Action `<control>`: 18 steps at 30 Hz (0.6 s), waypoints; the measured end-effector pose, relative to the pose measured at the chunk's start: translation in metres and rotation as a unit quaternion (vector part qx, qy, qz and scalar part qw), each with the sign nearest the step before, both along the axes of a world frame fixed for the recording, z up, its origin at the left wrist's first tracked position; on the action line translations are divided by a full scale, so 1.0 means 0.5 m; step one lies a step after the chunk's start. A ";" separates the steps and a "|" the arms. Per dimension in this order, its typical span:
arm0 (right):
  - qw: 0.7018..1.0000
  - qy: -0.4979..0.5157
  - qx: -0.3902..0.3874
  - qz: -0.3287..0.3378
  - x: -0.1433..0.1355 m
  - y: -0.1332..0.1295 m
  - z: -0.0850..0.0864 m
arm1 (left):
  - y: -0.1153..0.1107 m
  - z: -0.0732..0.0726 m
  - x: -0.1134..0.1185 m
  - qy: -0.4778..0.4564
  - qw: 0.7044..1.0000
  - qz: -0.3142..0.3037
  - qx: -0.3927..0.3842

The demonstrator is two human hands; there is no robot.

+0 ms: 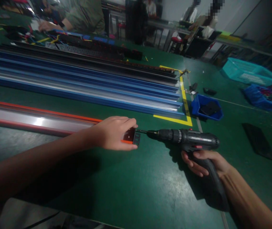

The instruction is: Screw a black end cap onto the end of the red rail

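My left hand [113, 133] is wrapped over the right end of a long orange-edged metal profile [39, 119] lying on the green table. A black end cap [136, 139] shows at that end, just past my fingertips. In my right hand [204, 162] is a black cordless drill [188, 139], gripped by its handle and pointing left. Its long thin bit reaches the upper part of the end cap; whether it sits in a screw there is too small to tell. Part of the profile is hidden under my left hand and forearm.
Several blue profiles [83, 87] lie behind, ending near yellow tape [186, 105]. A blue bin [207, 108] holds black parts. Farther right are a teal basket [250, 71], a blue tray [264, 98] and a black flat piece [258, 141]. A co-worker's hand [47, 26] is among wires across the table.
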State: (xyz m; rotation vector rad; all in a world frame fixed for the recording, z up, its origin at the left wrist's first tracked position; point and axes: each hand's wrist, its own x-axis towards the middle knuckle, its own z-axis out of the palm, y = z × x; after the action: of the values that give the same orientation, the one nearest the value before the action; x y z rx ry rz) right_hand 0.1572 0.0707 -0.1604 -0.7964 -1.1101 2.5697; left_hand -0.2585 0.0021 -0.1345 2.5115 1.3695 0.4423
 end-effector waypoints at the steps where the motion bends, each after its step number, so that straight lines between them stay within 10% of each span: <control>1: 1.000 0.000 0.000 0.000 0.000 0.000 -0.001 | 0.000 0.000 0.000 -0.001 1.000 0.000 0.001; 18: 1.000 -0.004 0.000 -0.001 0.003 0.000 -0.002 | -0.001 -0.001 0.000 -0.009 1.000 -0.010 0.012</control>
State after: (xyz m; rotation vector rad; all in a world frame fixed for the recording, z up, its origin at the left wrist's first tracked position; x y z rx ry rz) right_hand 0.1589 0.0706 -0.1614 -0.8088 -1.1111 2.5661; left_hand -0.2583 0.0018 -0.1350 2.5313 1.3399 0.4781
